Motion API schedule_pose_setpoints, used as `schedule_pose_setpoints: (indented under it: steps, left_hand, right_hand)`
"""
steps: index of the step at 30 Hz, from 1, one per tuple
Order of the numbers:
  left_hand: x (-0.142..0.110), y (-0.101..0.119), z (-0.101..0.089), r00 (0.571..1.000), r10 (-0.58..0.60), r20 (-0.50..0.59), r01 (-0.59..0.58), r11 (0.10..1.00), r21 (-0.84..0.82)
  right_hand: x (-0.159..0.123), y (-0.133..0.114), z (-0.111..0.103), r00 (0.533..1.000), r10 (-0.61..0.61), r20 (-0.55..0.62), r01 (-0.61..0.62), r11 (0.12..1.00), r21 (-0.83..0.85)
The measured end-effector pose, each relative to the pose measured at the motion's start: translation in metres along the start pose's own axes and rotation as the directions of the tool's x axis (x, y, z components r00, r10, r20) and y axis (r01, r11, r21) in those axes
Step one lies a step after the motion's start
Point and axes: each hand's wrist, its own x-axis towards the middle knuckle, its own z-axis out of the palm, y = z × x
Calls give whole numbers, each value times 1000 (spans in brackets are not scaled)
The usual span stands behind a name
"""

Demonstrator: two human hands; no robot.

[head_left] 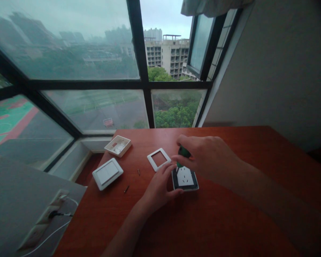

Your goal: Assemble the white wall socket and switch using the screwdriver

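Note:
A wall socket (185, 177) with a white slotted face and a dark surround lies on the table. Around its left side curls my left hand (160, 184), thumb at the near edge and fingers at the far left corner, gripping it. My right hand (203, 153) is closed round a screwdriver (184, 152) with a green and black handle. The screwdriver stands nearly upright, its tip at the socket's upper left part; the exact contact is too small to make out. Just beyond my left fingers lies a white square cover frame (151, 160).
On the left of the reddish wooden table (155, 228) are a white switch panel (107, 174), an open white mounting box (118, 146) and two small screws, one (138, 172) beyond the other (126, 189). Wall outlets (46, 214) with cables sit low left. Windows rise behind.

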Motion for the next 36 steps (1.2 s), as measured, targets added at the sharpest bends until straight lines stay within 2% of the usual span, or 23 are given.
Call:
schedule_pose_setpoints:
  steps: [2,7,13,15,19,21,26,30,33,36]
  left_hand:
    - [0,-1,0,1000,4,3,-4,1000,-4]
    - [-1,1,0,1000,14,-2,-14,1000,-9]
    - [-1,2,0,1000,1,-18,-1,1000,17]
    - [-1,0,1,1000,8,-17,-8,1000,6]
    - [-2,-5,4,1000,-1,-9,1,1000,-29]
    - [-3,-8,3,1000,-15,-1,15,999,-48]
    - [-4,-8,-5,997,3,74,6,992,-123]
    - [-4,-7,-6,999,11,52,-4,991,-136]
    - [-4,-9,-1,1000,-6,16,8,995,-97]
    - [-4,-10,4,1000,-12,-10,11,998,-66]
  right_hand:
    - [-1,0,-1,1000,0,4,0,1000,25]
    - [-4,3,-6,991,-132,37,124,978,166]
    - [-1,1,-2,999,35,6,-35,999,-23]
    - [-1,2,-2,998,58,11,-58,998,-17]
    - [-2,6,-2,995,-93,30,86,976,199]
    - [-1,9,-1,992,-128,13,122,966,226]
    - [2,9,5,999,-24,-27,24,1000,12]
    - [1,3,4,1000,18,-18,-20,996,-87]
    - [-2,1,1,1000,-4,-10,4,1000,-26]
    - [-5,2,-4,994,-107,38,101,986,131]
